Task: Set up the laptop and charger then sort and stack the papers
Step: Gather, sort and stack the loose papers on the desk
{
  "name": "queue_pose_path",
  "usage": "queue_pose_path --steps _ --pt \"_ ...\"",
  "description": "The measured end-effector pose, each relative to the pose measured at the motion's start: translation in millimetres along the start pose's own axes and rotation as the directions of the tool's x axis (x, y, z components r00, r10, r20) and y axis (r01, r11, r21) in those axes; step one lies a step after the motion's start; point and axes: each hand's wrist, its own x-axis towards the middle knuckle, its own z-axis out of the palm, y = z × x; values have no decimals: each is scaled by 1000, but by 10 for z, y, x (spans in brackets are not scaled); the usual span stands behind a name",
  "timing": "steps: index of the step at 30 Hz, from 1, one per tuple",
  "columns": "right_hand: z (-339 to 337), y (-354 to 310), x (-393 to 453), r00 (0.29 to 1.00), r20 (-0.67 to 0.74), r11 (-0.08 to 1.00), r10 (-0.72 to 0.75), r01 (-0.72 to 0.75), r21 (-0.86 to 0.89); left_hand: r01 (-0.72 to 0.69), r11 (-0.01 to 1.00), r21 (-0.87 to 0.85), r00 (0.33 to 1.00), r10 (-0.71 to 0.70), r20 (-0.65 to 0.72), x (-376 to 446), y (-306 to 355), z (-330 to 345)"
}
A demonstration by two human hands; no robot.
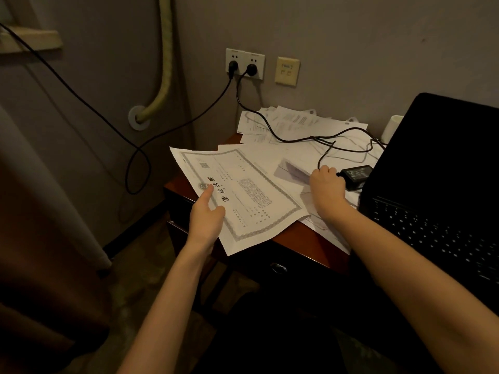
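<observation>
We hold a certificate (243,195) in our left hand (206,220), thumb flat on its printed face and the other fingers hidden beneath, so the sheet is pinched at its near left edge. It juts out over the left front corner of the desk (302,240), slightly tilted. Our right hand (326,186) rests on the papers (297,155) toward the desk's right side, fingers curled tight; it sits at the cable (324,155) where that meets the charger (356,174), but we cannot tell whether the fingers grip the cable or a sheet. The charger lies on the papers just beside the laptop (437,168), which stands open at the desk's right edge, screen dark. More papers lie scattered toward the back edge, with the cable looping across them up to the socket (244,63) on the wall, where two plugs sit. A white cup (391,128) stands at the back, behind the laptop's screen.
</observation>
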Motion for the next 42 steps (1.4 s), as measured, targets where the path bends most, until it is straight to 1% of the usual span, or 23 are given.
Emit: queue_pose_path --steps 3,7,12,17,20,22,24,25,26,27,28,29,31,33,35,36,37,38,39,40,41,42 --pt "-103 53 16 999 -39 1000 14 -13 27 -15 1000 11 1000 15 18 20 56 33" --pt "-191 219 8 992 -115 991 50 -35 127 -18 1000 0 999 18 38 56 98 74" --pt "-278 192 28 977 -212 977 24 22 212 -39 999 7 998 39 48 137 165 177" --pt "-341 86 101 955 -294 950 39 56 307 -39 999 -9 997 40 64 177 236 414" --pt "-433 -70 76 901 -433 912 0 177 369 -45 999 -9 995 46 88 203 305 579" --pt "-640 -299 37 802 -597 857 -36 332 394 -40 999 -4 995 40 92 213 319 671" --pt "-923 -563 1 727 -675 843 -126 437 314 -8 1000 -27 997 10 78 209 280 714" --pt "-1053 -696 -23 754 -632 847 -182 447 289 -2 999 -43 998 5 66 185 254 705" --pt "-1159 -819 -52 822 -522 842 -227 435 319 -12 999 -47 999 14 51 141 237 671" --pt "-1201 -928 -66 894 -376 814 -245 401 421 -23 999 -44 999 25 40 112 212 626" --pt "-1208 -1003 -82 942 -227 773 -247 333 540 -39 998 -44 999 41 36 92 185 569" --pt "-1175 -1067 -84 964 -127 709 -233 258 656 -48 998 -51 998 50 39 88 158 507" --pt "-1104 -1159 -123 977 -23 567 -210 141 812 -54 997 -50 997 57 55 87 132 406" --pt "-1060 -1198 -161 974 89 370 -210 -5 929 -38 999 -21 997 39 63 81 131 349" --pt "-1051 -1146 -176 929 226 110 -294 -202 973 -29 999 26 999 28 39 100 86 324" --pt "-1045 -1086 -186 907 256 -7 -334 -274 962 -39 998 58 999 38 8 114 51 315" --pt "-1016 -1008 -182 908 260 -65 -328 -296 953 -42 995 87 999 44 -29 127 15 301" --pt "-960 -913 -168 931 244 -55 -273 -269 962 -33 994 104 998 39 -59 132 -11 281" --pt "-871 -813 -143 962 211 35 -176 -208 978 -20 994 103 997 28 -76 139 -26 258" --pt "-765 -686 -127 984 159 196 -81 -141 970 -15 996 91 997 23 -79 135 -20 235" --pt "-648 -547 -115 993 114 392 -22 -97 915 -13 997 73 997 18 -75 133 -10 214" --pt "-531 -413 -118 995 95 569 6 -81 818 -13 999 53 998 17 -66 118 16 194"
